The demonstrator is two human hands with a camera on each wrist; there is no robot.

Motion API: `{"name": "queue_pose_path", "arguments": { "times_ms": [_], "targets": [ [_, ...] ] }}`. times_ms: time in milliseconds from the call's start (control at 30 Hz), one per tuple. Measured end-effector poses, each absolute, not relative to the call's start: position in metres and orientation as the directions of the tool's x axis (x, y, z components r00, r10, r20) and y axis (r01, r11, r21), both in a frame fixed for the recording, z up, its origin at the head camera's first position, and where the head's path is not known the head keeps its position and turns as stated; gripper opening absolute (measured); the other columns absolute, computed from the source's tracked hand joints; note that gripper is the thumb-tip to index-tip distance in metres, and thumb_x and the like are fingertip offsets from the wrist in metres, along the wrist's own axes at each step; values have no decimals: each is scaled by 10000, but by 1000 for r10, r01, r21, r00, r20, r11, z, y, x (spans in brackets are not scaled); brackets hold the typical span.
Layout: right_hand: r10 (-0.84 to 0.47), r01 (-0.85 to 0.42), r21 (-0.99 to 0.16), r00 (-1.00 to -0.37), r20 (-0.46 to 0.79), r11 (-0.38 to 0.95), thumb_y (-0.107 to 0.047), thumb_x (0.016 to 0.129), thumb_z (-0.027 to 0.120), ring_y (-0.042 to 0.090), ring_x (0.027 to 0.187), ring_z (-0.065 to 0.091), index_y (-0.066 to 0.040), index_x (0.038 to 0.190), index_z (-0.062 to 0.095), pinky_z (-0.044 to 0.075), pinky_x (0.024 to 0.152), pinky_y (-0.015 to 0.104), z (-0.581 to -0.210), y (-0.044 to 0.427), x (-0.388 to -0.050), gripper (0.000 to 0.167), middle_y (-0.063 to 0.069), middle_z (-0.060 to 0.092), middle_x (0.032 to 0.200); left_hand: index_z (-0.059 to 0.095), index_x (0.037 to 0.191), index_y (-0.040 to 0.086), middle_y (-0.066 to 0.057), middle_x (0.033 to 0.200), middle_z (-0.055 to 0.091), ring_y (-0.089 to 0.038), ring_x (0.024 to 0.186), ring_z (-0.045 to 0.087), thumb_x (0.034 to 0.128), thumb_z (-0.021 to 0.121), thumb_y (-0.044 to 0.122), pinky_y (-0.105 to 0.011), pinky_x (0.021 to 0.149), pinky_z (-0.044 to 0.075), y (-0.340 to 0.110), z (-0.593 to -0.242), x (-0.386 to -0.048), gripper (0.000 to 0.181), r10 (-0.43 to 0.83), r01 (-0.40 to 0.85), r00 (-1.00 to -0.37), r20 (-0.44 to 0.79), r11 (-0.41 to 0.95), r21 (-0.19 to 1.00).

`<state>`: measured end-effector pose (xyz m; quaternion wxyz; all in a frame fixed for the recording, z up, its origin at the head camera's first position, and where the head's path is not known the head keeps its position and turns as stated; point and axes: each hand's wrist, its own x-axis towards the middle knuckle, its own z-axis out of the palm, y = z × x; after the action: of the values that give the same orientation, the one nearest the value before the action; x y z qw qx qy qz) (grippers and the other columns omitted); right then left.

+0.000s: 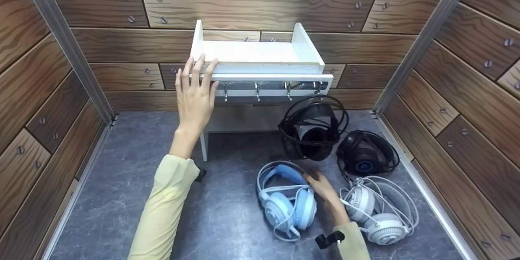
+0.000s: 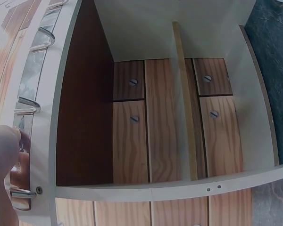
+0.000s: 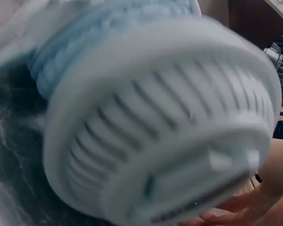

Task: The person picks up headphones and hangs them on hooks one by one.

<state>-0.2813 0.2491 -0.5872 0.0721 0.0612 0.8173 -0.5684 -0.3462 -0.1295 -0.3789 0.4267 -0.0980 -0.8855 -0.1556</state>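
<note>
My left hand (image 1: 195,99) rests on the left front of a white shelf rack (image 1: 264,69), fingers stretched up over its front rail. In the left wrist view that hand (image 2: 2,174) appears at the left edge, beside the metal hooks (image 2: 28,107). My right hand (image 1: 325,191) holds the headband of light blue headphones (image 1: 280,207) at its right side, above the grey floor. A large ribbed ear cup (image 3: 165,122) fills the right wrist view, blurred, and hides most of the fingers. Black headphones (image 1: 313,130) hang at the rack's right end.
More black headphones (image 1: 365,158) lie right of the rack. White headphones (image 1: 382,211) lie in front of them, close to my right forearm. Wood-patterned walls (image 1: 252,8) enclose the grey floor (image 1: 227,227) at the back and both sides.
</note>
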Motion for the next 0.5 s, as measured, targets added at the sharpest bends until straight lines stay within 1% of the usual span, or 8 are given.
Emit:
{"name": "queue_pose_path", "arguments": {
  "times_ms": [67,133,167,267,333,433,500],
  "targets": [
    [29,201,-923,-979,-203,328,-198,1034,534,283,1070,620,177,1426,411,516,917,358,-587,246,-277,555,281,628,1217,359,1560,306,-30,1634,299,-283,1532,182,1086,390,394,-496,1247,90,-129,-379,-346,483,43,304,-618,785,934,188],
    [42,205,-930,-978,-202,305,-207,1030,547,183,906,610,177,1371,484,513,788,287,-587,243,-273,517,174,667,1065,355,1563,306,-31,1634,297,-284,1532,182,1086,393,395,-514,1239,117,-129,-379,-346,487,44,300,-616,786,936,183],
    [49,200,-934,-980,-194,297,-206,1026,560,157,864,600,170,1335,527,506,764,274,-587,242,-271,488,133,668,1012,357,1563,305,-32,1633,299,-284,1531,184,1084,400,392,-524,1234,132,-129,-379,-346,488,45,300,-614,788,937,180],
    [66,163,-939,-986,-150,303,-225,1020,595,149,911,600,138,1255,622,481,831,274,-587,237,-267,433,120,692,1036,360,1562,304,-33,1632,305,-285,1529,190,1080,422,384,-538,1225,156,-129,-378,-346,493,44,298,-606,794,938,175],
    [88,153,-938,-987,-132,310,-243,1016,609,171,959,608,116,1227,656,471,884,296,-587,234,-266,419,139,701,1081,358,1563,306,-30,1634,303,-281,1530,188,1078,427,379,-526,1232,136,-129,-378,-346,495,43,301,-607,794,937,180],
    [119,155,-942,-985,-124,297,-254,1019,607,192,996,609,108,1233,657,464,911,310,-586,231,-264,423,171,695,1132,356,1563,310,-22,1638,296,-275,1533,181,1081,413,384,-498,1245,93,-129,-379,-346,491,40,304,-612,790,934,188],
    [127,140,-950,-986,-108,280,-256,1031,586,183,1002,599,116,1255,632,460,903,287,-584,229,-261,437,188,681,1164,357,1562,310,-18,1640,294,-272,1534,179,1084,402,386,-488,1248,77,-129,-379,-346,486,38,305,-614,788,933,193]
  ]
}}
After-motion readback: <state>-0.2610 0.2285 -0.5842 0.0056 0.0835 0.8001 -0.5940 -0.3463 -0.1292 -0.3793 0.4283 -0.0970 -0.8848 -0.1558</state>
